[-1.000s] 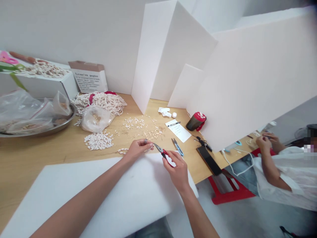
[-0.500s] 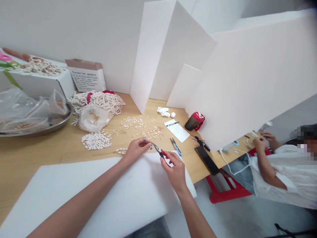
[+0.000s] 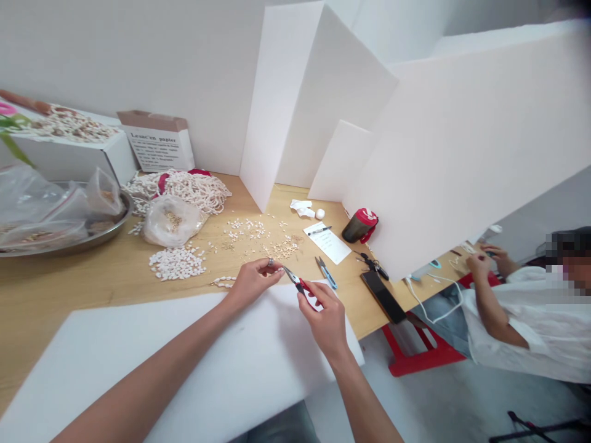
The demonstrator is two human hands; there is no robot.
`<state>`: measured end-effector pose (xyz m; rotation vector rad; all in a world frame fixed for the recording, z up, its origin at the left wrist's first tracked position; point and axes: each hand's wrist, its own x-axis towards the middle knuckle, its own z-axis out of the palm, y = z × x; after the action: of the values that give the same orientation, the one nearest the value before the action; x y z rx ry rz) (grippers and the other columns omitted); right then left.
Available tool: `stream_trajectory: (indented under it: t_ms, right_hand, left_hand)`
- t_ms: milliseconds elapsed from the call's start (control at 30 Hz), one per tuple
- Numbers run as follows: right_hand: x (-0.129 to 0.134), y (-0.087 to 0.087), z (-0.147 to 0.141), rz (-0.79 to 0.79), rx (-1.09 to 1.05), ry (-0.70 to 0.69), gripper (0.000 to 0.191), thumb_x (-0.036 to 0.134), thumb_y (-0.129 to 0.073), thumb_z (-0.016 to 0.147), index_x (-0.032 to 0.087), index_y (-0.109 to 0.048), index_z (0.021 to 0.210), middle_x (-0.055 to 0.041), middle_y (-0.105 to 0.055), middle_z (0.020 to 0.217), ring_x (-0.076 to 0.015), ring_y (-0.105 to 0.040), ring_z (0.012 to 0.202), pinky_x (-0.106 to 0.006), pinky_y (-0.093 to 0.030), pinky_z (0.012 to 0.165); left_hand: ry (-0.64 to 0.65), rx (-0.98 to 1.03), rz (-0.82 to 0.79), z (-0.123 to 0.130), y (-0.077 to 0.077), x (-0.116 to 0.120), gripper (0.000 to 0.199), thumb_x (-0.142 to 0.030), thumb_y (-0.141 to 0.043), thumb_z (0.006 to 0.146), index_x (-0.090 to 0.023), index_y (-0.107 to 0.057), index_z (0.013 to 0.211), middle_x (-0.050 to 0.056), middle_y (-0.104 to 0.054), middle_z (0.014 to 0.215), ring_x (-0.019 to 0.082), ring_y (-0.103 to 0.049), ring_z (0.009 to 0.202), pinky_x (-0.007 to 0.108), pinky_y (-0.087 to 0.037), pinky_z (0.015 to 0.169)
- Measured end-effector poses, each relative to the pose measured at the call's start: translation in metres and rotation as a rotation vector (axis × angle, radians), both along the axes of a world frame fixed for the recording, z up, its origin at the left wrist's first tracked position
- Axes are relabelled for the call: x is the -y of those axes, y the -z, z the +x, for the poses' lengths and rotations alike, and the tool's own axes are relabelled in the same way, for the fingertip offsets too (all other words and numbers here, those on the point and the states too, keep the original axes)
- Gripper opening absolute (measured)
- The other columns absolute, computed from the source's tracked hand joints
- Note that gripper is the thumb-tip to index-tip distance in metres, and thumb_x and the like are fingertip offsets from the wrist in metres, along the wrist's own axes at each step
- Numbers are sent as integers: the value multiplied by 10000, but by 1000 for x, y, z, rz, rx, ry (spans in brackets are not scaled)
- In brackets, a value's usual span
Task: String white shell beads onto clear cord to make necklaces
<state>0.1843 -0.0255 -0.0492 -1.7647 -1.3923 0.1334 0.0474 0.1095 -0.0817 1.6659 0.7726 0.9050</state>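
Note:
My left hand (image 3: 253, 284), a ring on one finger, is closed in a pinch at the far edge of the white foam sheet (image 3: 194, 351). A strand of white beads (image 3: 222, 282) comes out on its left side; the fingers hide the rest. In my right hand (image 3: 327, 317) are needle-nose pliers (image 3: 294, 278) with red and black handles. Their tips point up and left and meet the left fingertips; what lies between the jaws is too small to make out. Blue-handled thread snips (image 3: 326, 272) rest on the table just beyond the right hand.
White beads (image 3: 178, 263) lie heaped beside a clear bag (image 3: 172, 220) of gold beads, with pearl strands (image 3: 203, 192) behind. Toward the right are a paper note (image 3: 333, 246), a red-lidded bottle (image 3: 359, 225), keys (image 3: 372, 264) and a phone (image 3: 382, 296). Another person's hand (image 3: 479, 264) works beyond.
The camera view has shifted slightly, so the table things sit a little farther left. Both hands and the pliers keep nearly the same pose.

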Motion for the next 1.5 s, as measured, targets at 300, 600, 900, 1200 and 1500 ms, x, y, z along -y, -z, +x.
stream_trajectory:
  t_ms: [300, 600, 900, 1200, 1500]
  right_hand:
    - [4, -12, -4, -20, 57, 31, 270, 249, -577, 798, 241, -683, 1046, -50, -664, 940, -159, -598, 737, -256, -488, 601]
    - [2, -20, -4, -67, -33, 19, 241, 255, -597, 796, 235, -694, 1015, -39, -666, 895, -153, -598, 698, -251, -477, 575]
    - [1, -22, 4, -75, 8, 7, 265, 264, -593, 808, 232, -678, 1057, -66, -661, 956, -191, -612, 809, -281, -480, 624]
    - [9, 34, 31, -229, 326, -40, 381, 394, -581, 832, 195, -628, 1153, -120, -613, 1049, -269, -563, 996, -428, -431, 874]
    - [-16, 30, 38, -156, 178, -66, 244, 180, -518, 851, 206, -689, 1022, -91, -614, 1055, -207, -578, 983, -347, -448, 890]
  left_hand:
    - [-72, -41, 151, 2, -3, 3, 159, -322, -576, 786, -204, -674, 829, 13, -694, 807, 166, -606, 732, 252, -447, 665]
    - [-98, -43, 189, 2, -9, 9, 137, -303, -542, 809, -201, -632, 820, 11, -666, 811, 165, -584, 758, 260, -402, 659]
    - [-45, 154, -139, 3, -8, 1, 184, -355, -624, 751, -176, -606, 788, 12, -631, 726, 164, -588, 706, 265, -430, 676]
    - [54, 285, -299, 3, -10, 1, 221, -366, -667, 734, -168, -596, 803, 0, -610, 677, 149, -567, 671, 255, -404, 641]
    - [62, 195, -218, 3, -5, 2, 212, -364, -649, 740, -167, -634, 815, 2, -614, 677, 160, -569, 689, 263, -404, 670]
